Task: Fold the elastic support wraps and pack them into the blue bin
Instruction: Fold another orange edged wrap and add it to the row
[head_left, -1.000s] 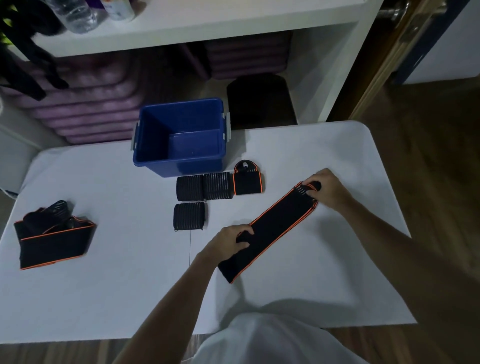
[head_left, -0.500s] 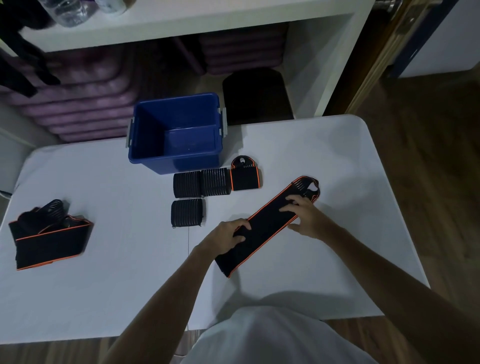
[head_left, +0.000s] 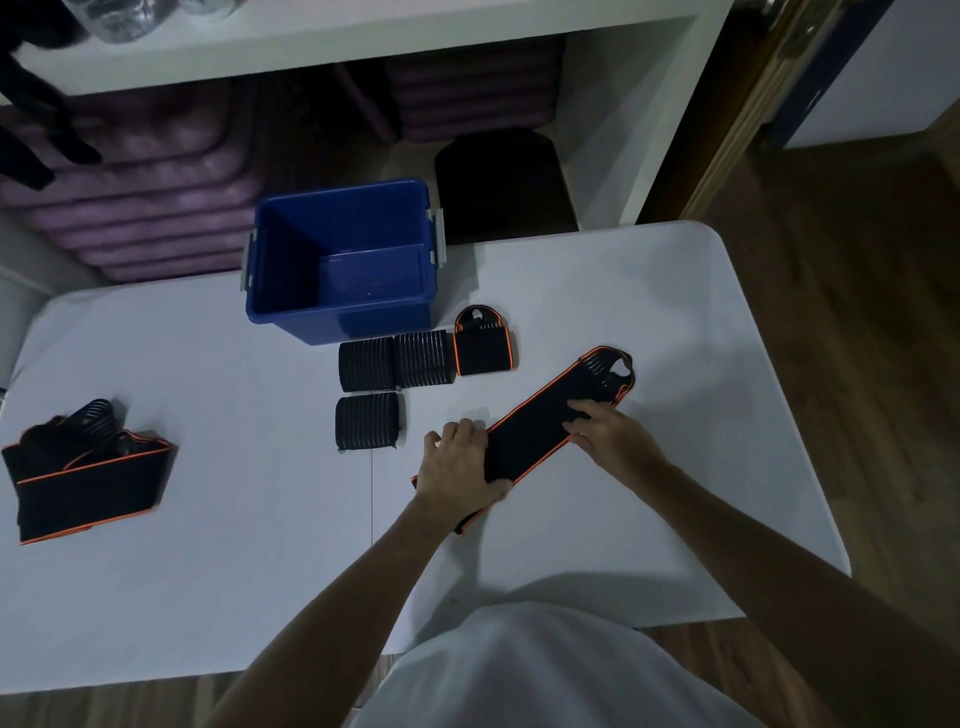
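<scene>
Pressing: left hand (head_left: 457, 462), fingers curled over near end of long black orange-edged elastic wrap (head_left: 540, 436).
Right hand (head_left: 613, 441): straight fingers flat on wrap's middle.
Far: blue plastic bin (head_left: 337, 317).

Blue bin (head_left: 291, 291): glossy smooth plastic. Long black orange-edged wrap (head_left: 540, 436): matt cloth. White surface (head_left: 208, 571): smooth matt. Floor (head_left: 857, 364): wood.

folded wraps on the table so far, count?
4: three ribbed black ones and one orange-trimmed, all just before the blue bin. The left pile is unsorted.
</scene>
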